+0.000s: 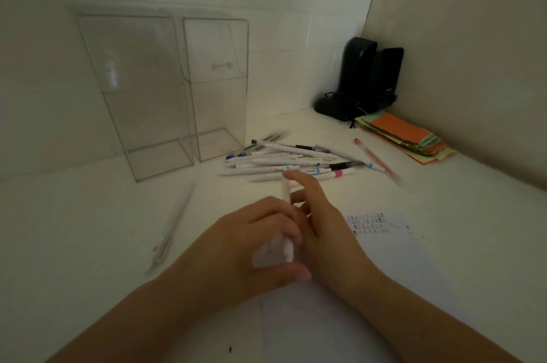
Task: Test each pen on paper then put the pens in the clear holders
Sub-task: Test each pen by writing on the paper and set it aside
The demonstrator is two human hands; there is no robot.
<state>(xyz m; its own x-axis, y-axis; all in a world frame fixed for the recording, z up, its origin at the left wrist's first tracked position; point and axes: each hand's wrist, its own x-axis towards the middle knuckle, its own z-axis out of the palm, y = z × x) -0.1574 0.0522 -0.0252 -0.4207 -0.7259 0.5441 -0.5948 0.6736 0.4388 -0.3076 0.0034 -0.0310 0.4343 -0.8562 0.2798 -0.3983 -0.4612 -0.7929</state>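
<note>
— Both forearms come in from 6 o'clock. Left hand (260,241) curls round a white pen (286,208), thumb under. Right hand (319,214)?
— Blurred; touching the pen's upper end, grip can't tell. Looks like uncapping, or clicking it.
— Paper (390,247)?
— At 3 o'clock of the hands, scribbles on its top edge.
— Pile of pens (284,160) at 12, one stray pen (168,232) at 9, red pen (376,158) at 1. Clear holders (165,90) at 11, apparently empty.
— Tip: steady the barrel, pull straight, test on a bare patch, then drop it tip-down into a holder.
</note>
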